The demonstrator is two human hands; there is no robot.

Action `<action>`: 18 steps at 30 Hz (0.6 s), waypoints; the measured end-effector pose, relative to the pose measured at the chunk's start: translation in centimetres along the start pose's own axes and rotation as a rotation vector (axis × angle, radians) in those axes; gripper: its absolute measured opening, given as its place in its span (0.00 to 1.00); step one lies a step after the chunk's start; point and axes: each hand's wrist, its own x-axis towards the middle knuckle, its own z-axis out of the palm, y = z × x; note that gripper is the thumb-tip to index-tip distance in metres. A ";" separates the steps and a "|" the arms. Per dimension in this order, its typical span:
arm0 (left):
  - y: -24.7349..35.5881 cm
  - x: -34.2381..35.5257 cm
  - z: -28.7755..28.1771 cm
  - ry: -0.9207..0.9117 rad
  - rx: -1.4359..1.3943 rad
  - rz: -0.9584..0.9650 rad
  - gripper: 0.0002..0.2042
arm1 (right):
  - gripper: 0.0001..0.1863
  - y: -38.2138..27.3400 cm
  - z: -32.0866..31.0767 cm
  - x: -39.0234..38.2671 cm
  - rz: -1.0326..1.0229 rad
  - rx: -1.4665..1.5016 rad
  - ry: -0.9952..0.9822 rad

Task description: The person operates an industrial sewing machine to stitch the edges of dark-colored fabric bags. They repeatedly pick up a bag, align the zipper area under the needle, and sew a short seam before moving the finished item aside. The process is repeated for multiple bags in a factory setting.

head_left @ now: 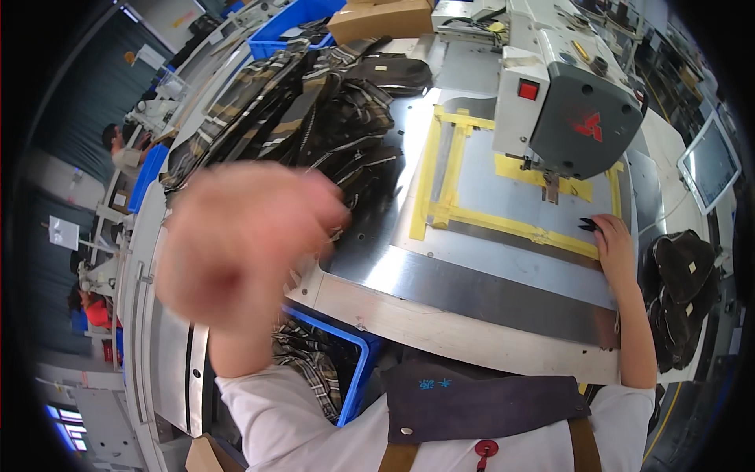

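My left hand (248, 240) is raised close to the camera and badly blurred, hiding part of the metal table; I cannot make out its fingers or anything in them. My right hand (609, 240) rests at the right side of the sewing machine's plate (503, 197), which has yellow tape along its edges, and grips a small black tool (588, 224). The white and grey machine head (574, 110) with a red switch stands over the plate. Dark plaid fabric pieces (244, 110) lie heaped to the left, with a dark pouch (393, 74) at their back.
A blue bin (360, 366) of plaid fabric sits below the table's front edge. Dark pieces (680, 299) lie at right beside a tilted screen (708, 161). A cardboard box (381, 20) and blue bin (277, 31) stand behind. Co-workers (124, 153) sit at machines at left.
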 end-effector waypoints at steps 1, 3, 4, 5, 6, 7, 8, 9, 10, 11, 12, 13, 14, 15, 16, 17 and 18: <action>-2.4 0.1 -1.0 0.123 0.097 -0.114 0.06 | 0.15 -0.3 -0.3 -0.5 0.080 -0.078 0.023; -7.7 0.8 -6.0 0.107 0.221 -0.499 0.11 | 0.15 0.2 -1.0 -0.8 0.116 -0.085 0.067; -10.2 1.1 -8.7 0.060 0.261 -0.659 0.12 | 0.15 0.9 -1.1 -0.7 0.136 -0.086 0.091; -12.4 1.0 -10.3 -0.065 0.304 -0.686 0.14 | 0.14 1.9 -1.2 -0.8 0.139 -0.105 0.128; -13.8 0.7 -11.5 -0.195 0.357 -0.712 0.17 | 0.13 2.6 -1.2 -0.9 0.142 -0.115 0.128; -15.3 -0.5 -12.0 -0.323 0.364 -0.808 0.19 | 0.13 3.3 -1.4 -1.0 0.147 -0.133 0.128; -16.4 -1.8 -11.9 -0.451 0.370 -0.902 0.21 | 0.12 3.6 -1.5 -1.1 0.153 -0.151 0.129; -16.7 -2.5 -10.4 -0.484 0.437 -0.870 0.22 | 0.12 3.8 -1.8 -1.3 0.166 -0.119 0.127; -16.4 -2.0 -9.6 -0.487 0.573 -0.880 0.20 | 0.12 3.7 -1.9 -1.5 0.177 -0.086 0.125; -17.0 -1.9 -9.5 -0.487 0.614 -0.873 0.19 | 0.11 3.6 -2.1 -1.6 0.187 -0.050 0.124; -17.8 -2.0 -9.8 -0.484 0.657 -0.866 0.19 | 0.11 3.3 -2.3 -1.6 0.176 -0.036 0.134; -18.6 -2.4 -10.3 -0.418 0.657 -0.824 0.19 | 0.10 2.9 -2.3 -1.5 0.160 -0.014 0.138; -19.5 -2.8 -11.1 -0.352 0.659 -0.782 0.19 | 0.10 2.5 -2.4 -1.5 0.142 0.009 0.143; -19.8 -2.6 -11.4 -0.289 0.657 -0.739 0.19 | 0.10 2.0 -2.5 -1.4 0.140 0.029 0.145; -19.7 -2.3 -12.1 -0.188 0.642 -0.750 0.18 | 0.10 1.6 -2.7 -1.3 0.127 0.051 0.146; -19.1 -2.3 -12.9 -0.097 0.634 -0.706 0.18 | 0.10 1.1 -2.9 -1.2 0.113 0.075 0.147; -18.2 -1.7 -12.9 -0.008 0.609 -0.654 0.19 | 0.10 0.7 -3.2 -1.3 0.110 0.090 0.151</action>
